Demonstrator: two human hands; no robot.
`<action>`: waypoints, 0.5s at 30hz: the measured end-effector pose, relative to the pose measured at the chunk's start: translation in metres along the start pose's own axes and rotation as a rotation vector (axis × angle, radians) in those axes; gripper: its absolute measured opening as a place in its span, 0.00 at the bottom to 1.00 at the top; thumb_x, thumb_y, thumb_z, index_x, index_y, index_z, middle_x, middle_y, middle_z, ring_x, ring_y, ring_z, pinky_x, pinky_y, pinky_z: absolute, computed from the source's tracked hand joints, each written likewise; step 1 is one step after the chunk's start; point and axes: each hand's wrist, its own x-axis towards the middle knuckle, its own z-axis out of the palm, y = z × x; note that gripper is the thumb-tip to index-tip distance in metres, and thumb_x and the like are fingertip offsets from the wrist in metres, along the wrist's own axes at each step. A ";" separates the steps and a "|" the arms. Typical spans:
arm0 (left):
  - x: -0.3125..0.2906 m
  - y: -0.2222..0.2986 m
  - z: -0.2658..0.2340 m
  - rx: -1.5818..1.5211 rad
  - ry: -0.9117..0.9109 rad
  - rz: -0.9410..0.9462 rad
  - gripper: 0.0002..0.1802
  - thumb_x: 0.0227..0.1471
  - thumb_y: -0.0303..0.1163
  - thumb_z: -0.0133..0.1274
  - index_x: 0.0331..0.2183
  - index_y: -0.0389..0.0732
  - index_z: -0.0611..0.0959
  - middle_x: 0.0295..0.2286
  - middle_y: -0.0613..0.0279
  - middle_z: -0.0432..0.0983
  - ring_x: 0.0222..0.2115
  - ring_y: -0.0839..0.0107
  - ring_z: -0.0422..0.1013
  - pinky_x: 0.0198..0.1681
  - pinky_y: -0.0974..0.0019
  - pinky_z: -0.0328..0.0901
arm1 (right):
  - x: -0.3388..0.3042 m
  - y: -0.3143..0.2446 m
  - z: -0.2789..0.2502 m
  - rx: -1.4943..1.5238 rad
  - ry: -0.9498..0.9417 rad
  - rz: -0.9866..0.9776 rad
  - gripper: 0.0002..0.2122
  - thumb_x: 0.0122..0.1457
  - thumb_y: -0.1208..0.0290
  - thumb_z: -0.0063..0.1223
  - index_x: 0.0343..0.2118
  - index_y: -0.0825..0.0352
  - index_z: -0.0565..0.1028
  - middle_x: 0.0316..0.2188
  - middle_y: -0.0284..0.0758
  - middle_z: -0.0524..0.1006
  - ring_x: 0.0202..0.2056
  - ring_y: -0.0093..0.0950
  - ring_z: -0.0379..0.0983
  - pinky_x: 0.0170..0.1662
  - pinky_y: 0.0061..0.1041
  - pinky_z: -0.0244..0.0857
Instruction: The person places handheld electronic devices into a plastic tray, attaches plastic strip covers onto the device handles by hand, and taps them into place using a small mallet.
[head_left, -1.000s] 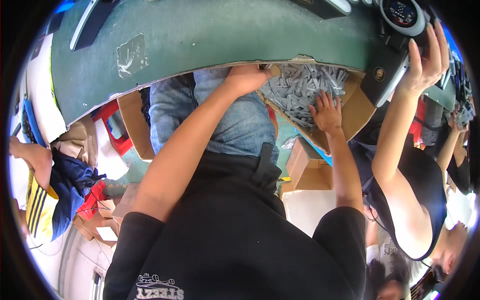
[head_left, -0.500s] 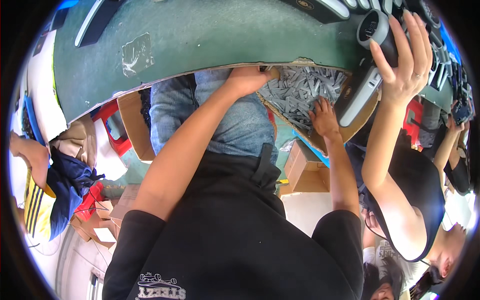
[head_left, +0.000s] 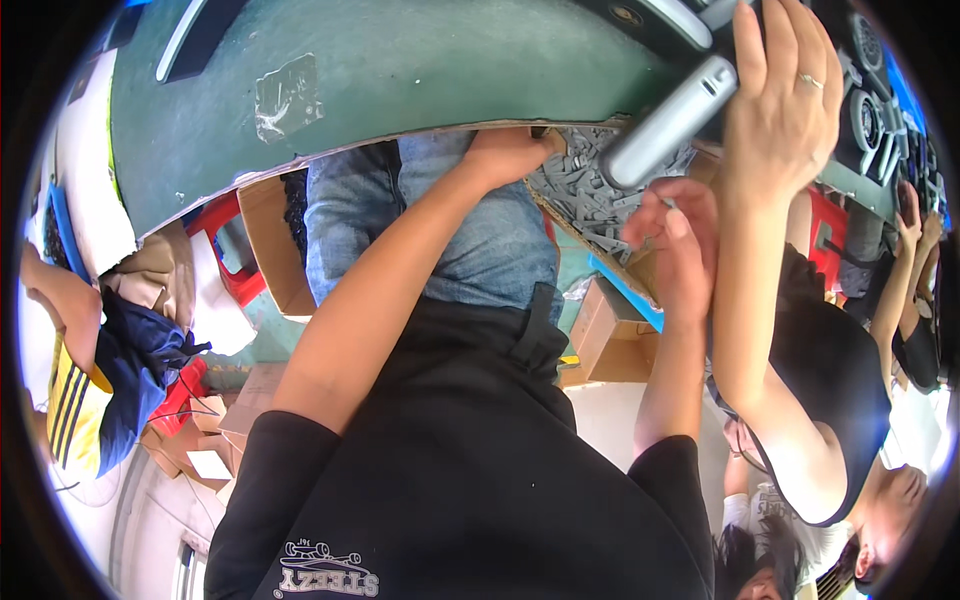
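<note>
A cardboard box (head_left: 640,272) of loose grey plastic strips (head_left: 585,185) stands against the table's edge, beside my lap. My left hand (head_left: 508,155) is closed on the box's near left corner, its fingertips partly hidden. Above the box's right side is my right hand (head_left: 688,240), raised with its fingers curled in a pinch. A small grey strip (head_left: 668,202) shows between thumb and fingers. Just beyond it a co-worker's hand (head_left: 785,110) is at a silver and black device (head_left: 668,125), which hangs over the box and hides part of the strips.
The green table (head_left: 430,70) spans the far side, with a clear plastic patch (head_left: 288,98) stuck on it. Another device (head_left: 200,35) lies at its far left. An open carton (head_left: 610,335) sits below on the right. Co-workers sit close on both sides.
My right hand has lifted out of the strips, turned and curled its fingers. The co-worker's hand and the silver device have swung left over the box. My left hand has stayed put.
</note>
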 end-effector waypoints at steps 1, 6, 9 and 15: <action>0.004 -0.007 0.003 0.018 -0.053 0.013 0.33 0.53 0.45 0.56 0.56 0.37 0.77 0.55 0.42 0.74 0.57 0.49 0.70 0.61 0.56 0.63 | -0.005 -0.013 0.011 -0.077 -0.005 -0.076 0.16 0.67 0.66 0.55 0.50 0.71 0.68 0.43 0.38 0.73 0.35 0.25 0.77 0.39 0.20 0.69; 0.008 -0.010 0.009 -0.083 0.030 0.094 0.32 0.51 0.44 0.57 0.55 0.37 0.78 0.53 0.42 0.76 0.56 0.49 0.71 0.59 0.55 0.64 | 0.003 -0.038 0.076 -0.355 0.252 -0.358 0.26 0.51 0.73 0.76 0.47 0.69 0.69 0.31 0.29 0.73 0.31 0.17 0.70 0.34 0.16 0.66; 0.002 -0.003 0.007 -0.092 0.042 0.105 0.31 0.50 0.42 0.57 0.53 0.36 0.78 0.51 0.41 0.77 0.54 0.48 0.72 0.58 0.55 0.65 | 0.022 -0.062 0.087 -0.720 0.339 -0.541 0.25 0.51 0.78 0.74 0.48 0.69 0.69 0.33 0.30 0.75 0.34 0.17 0.71 0.38 0.15 0.65; 0.009 -0.020 0.017 -0.171 0.136 0.183 0.29 0.49 0.38 0.59 0.52 0.35 0.79 0.51 0.40 0.77 0.53 0.46 0.72 0.58 0.54 0.65 | 0.053 -0.122 0.109 -0.739 0.359 -0.442 0.29 0.56 0.73 0.70 0.57 0.71 0.64 0.54 0.37 0.64 0.52 0.29 0.65 0.48 0.17 0.68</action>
